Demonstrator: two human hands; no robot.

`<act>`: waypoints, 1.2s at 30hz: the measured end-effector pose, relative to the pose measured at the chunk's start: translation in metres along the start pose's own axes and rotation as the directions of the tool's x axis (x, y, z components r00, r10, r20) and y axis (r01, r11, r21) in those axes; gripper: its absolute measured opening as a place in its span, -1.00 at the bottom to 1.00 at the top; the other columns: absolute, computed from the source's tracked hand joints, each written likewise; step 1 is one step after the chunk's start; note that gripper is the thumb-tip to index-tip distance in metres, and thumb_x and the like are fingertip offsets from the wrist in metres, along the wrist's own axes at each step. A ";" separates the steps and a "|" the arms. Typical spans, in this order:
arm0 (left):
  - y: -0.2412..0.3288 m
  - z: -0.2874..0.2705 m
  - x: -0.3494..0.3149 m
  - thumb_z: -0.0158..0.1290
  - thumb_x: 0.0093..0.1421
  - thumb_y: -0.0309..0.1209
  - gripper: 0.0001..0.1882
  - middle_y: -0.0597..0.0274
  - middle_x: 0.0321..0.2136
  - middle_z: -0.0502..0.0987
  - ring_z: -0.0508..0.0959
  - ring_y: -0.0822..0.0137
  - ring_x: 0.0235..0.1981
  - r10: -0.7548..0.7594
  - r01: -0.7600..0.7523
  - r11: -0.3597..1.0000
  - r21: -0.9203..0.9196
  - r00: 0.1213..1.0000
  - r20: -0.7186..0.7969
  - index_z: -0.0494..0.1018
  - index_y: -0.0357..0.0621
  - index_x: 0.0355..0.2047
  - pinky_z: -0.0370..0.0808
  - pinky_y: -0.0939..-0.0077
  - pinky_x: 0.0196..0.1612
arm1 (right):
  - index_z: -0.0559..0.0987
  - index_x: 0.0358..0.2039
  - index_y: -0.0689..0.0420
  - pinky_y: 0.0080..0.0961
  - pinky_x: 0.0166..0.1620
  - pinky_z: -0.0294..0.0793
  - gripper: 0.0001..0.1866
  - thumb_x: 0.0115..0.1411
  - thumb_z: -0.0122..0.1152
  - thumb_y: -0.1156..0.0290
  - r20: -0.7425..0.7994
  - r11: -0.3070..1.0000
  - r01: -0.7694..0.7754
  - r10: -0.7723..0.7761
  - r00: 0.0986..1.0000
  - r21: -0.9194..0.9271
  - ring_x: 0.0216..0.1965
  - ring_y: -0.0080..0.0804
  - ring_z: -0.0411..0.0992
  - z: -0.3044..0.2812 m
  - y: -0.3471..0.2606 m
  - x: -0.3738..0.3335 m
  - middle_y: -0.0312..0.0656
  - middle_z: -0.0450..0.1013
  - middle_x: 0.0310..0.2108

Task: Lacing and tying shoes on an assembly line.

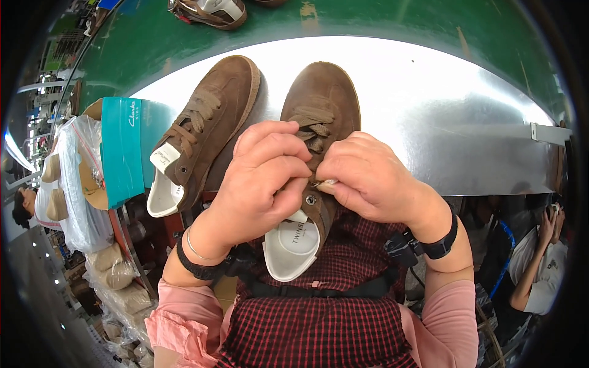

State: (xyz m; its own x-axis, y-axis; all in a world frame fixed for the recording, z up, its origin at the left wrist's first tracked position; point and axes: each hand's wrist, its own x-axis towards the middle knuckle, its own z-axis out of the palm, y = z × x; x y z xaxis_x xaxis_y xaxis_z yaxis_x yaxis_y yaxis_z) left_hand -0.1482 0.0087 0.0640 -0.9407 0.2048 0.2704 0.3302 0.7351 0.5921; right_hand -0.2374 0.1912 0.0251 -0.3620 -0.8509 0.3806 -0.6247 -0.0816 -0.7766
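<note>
Now both hands hold brown shoe [322, 107] by its top, toe on shiny bench [442, 116], heel over lap. Left hand [264, 181] wraps around tongue and side. Right hand [368, 178] pinches lace end at eyelet. Second brown shoe [208, 129] lies just beside, left. Teal box [123, 150] stands further left.
</note>
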 end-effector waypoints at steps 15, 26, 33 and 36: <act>-0.002 0.000 0.000 0.14 -0.23 -0.63 -0.82 0.25 -0.39 0.47 0.45 0.07 -0.09 -0.004 0.004 1.000 -0.014 1.000 -0.004 0.45 -0.17 -0.54 0.34 0.25 -0.02 | 0.45 -0.41 0.14 -0.34 -0.30 0.29 -0.83 -0.06 0.22 0.52 -0.023 0.999 -0.033 0.033 0.999 0.002 -0.42 -0.21 0.34 0.004 -0.006 -0.002 -0.21 0.34 -0.50; -0.005 0.002 -0.002 0.14 -0.26 -0.67 -0.79 0.22 -0.40 0.45 0.46 0.07 -0.14 0.024 -0.026 0.999 -0.042 0.999 -0.029 0.44 -0.20 -0.54 0.36 0.28 -0.06 | 0.44 -0.44 0.19 -0.35 -0.33 0.31 -0.85 -0.09 0.17 0.55 -0.072 0.991 -0.056 0.048 0.996 -0.120 -0.45 -0.21 0.34 0.014 -0.017 0.001 -0.18 0.32 -0.52; -0.005 0.001 0.002 0.12 -0.26 -0.69 -0.79 0.20 -0.40 0.44 0.46 0.06 -0.14 0.071 -0.071 0.997 -0.015 0.997 -0.002 0.43 -0.22 -0.53 0.36 0.25 -0.06 | 0.43 -0.45 0.22 -0.35 -0.35 0.34 -0.85 -0.10 0.11 0.51 -0.193 0.970 -0.057 0.010 0.981 -0.237 -0.46 -0.22 0.34 0.025 -0.016 -0.003 -0.18 0.30 -0.52; -0.003 0.000 0.001 0.11 -0.25 -0.68 -0.79 0.20 -0.40 0.44 0.46 0.07 -0.15 0.098 -0.098 0.995 0.006 0.995 0.009 0.43 -0.21 -0.53 0.36 0.21 -0.05 | 0.44 -0.45 0.22 -0.36 -0.35 0.34 -0.85 -0.10 0.11 0.50 -0.226 0.965 -0.028 -0.033 0.974 -0.260 -0.47 -0.25 0.33 0.028 -0.015 -0.005 -0.19 0.29 -0.52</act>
State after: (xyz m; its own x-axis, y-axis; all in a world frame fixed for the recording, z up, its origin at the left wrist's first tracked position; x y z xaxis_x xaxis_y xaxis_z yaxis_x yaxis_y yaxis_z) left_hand -0.1499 0.0063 0.0621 -0.9046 0.2817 0.3201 0.4203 0.7156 0.5579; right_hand -0.2064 0.1816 0.0211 -0.4886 -0.7083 0.5094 -0.7728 0.0804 -0.6295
